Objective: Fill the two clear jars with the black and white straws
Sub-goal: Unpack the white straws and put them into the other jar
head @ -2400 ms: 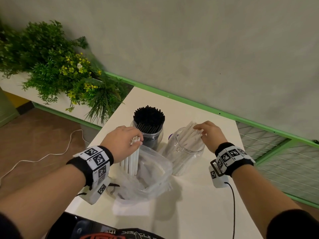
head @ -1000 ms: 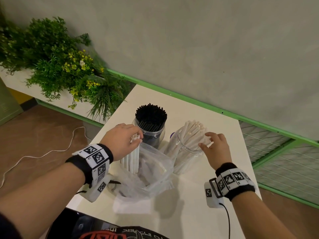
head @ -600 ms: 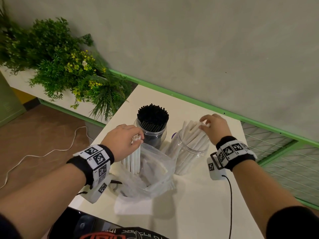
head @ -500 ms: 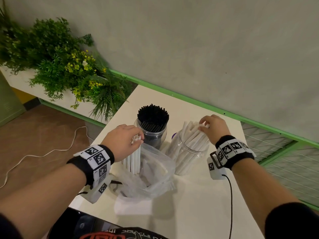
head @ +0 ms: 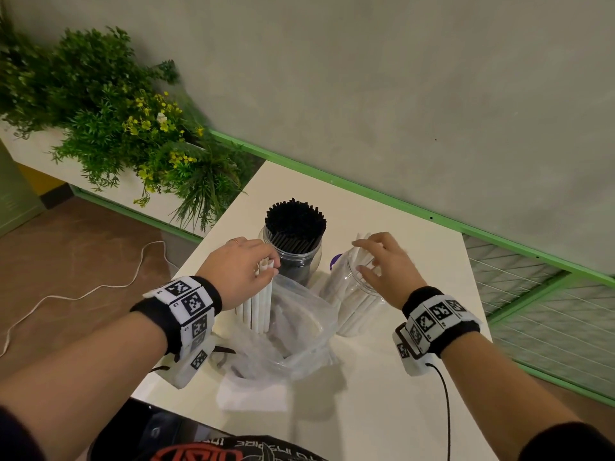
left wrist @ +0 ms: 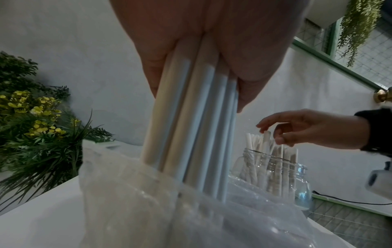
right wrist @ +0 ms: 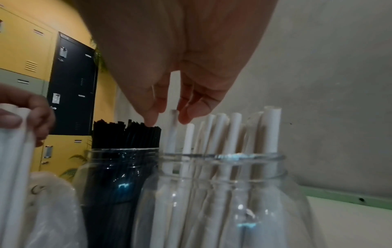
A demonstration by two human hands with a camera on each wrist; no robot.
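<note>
Gripping a bundle of white straws [head: 258,302] upright in the plastic bag [head: 293,331], the left hand [head: 238,269] sits just left of the black-straw jar [head: 293,247]; left wrist view: fingers [left wrist: 157,67] wrap the bundle; right wrist view: right hand [right wrist: 180,67], loosely spread, fingertips [right wrist: 186,115] flank one straw [right wrist: 172,130] in the white-straw jar [right wrist: 222,193], right of that jar.

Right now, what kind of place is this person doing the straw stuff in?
Probably an indoor staff room or workplace, not a kitchen. Yellow and black metal lockers stand in the background, a planter of leafy greenery with yellow flowers sits by a plain wall, and the jars rest on a small white table.
</note>
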